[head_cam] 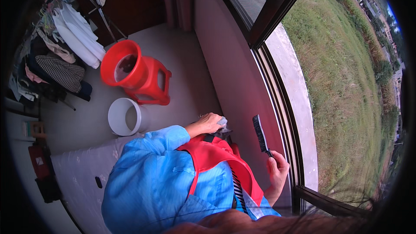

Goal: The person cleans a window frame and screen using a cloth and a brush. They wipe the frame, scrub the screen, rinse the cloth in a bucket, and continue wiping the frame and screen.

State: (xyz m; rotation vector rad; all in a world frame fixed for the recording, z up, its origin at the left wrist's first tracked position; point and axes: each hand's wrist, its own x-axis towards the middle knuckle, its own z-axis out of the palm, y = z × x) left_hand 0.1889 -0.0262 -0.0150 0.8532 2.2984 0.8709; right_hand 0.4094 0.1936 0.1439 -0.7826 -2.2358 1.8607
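Observation:
In my right hand (278,169) is the black handle of a narrow brush (260,133) with dark bristles. The brush stands out from my fingers, in front of the lower wall and beside the sliding window's track (276,94). My left hand (208,123) is closed on a crumpled grey rag or film (222,122), which shows past my fingers close to the wall. Much of that piece is hidden by the hand. A red apron (217,156) hangs over my blue shirt, just below my left hand.
A red basin (136,50) with liquid and something dark inside rests on a red plastic stool (151,84). Beside it stands a white bucket (139,117). Clothes hang on a rack (104,22) at left. A covered bed or table (84,162) lies behind; grass shows outside.

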